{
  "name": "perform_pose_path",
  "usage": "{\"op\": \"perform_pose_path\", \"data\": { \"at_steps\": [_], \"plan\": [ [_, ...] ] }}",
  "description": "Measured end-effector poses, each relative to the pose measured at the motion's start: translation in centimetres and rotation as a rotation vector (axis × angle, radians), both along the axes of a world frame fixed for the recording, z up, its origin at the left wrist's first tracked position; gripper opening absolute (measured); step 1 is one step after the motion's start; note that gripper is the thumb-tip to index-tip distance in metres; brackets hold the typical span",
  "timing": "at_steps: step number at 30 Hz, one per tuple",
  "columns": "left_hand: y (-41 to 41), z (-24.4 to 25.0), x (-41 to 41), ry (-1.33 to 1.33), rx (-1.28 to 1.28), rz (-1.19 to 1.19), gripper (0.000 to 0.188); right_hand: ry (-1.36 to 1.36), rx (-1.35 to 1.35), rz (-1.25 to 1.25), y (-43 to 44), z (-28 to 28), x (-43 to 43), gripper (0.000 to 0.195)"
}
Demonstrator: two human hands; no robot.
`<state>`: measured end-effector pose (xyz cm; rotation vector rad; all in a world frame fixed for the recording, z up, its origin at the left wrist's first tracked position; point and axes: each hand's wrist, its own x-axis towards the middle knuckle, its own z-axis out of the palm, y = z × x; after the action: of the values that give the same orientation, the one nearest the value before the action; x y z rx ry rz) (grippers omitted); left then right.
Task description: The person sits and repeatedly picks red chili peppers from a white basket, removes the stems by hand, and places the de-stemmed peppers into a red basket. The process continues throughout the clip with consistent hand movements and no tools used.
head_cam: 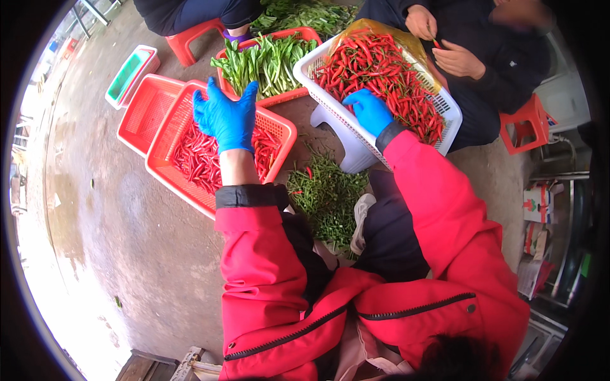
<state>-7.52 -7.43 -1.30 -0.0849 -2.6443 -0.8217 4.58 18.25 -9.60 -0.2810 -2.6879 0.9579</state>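
My left hand (227, 116), in a blue glove, is spread with nothing in it above a red plastic basket (159, 164) that holds red chillies without green stems (195, 162). My right hand (369, 112), also gloved in blue, reaches over the near edge of a white plastic basket (305, 71) and touches the red chillies with green stems (400, 85) heaped there. Its fingertips are partly hidden among the chillies, so whether it grips one does not show. Between my feet, a pile of green chilli stems (329, 200) lies on the ground with a few red bits in it.
A light purple plastic stool (355, 152) stands under the white basket. Behind are a red basket of leafy greens (267, 66), an empty red basket (147, 105) and a green-lined basket (127, 74). A co-worker's hands (457, 59) hold a chilli at upper right; another person sits on a red stool (188, 45).
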Motion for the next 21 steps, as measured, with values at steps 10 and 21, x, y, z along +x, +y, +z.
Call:
{"op": "perform_pose_path", "data": {
  "at_steps": [10,21],
  "plan": [
    [2.7,0.1,2.8,0.062,-0.016,-0.244,0.067,-0.509,0.035,-0.211,3.9,-5.1,-3.4,0.029],
    [7.2,0.3,6.7,-0.165,0.135,-0.748,0.038,-0.018,-0.688,-0.065,0.9,7.0,1.3,0.017]
  ]
}}
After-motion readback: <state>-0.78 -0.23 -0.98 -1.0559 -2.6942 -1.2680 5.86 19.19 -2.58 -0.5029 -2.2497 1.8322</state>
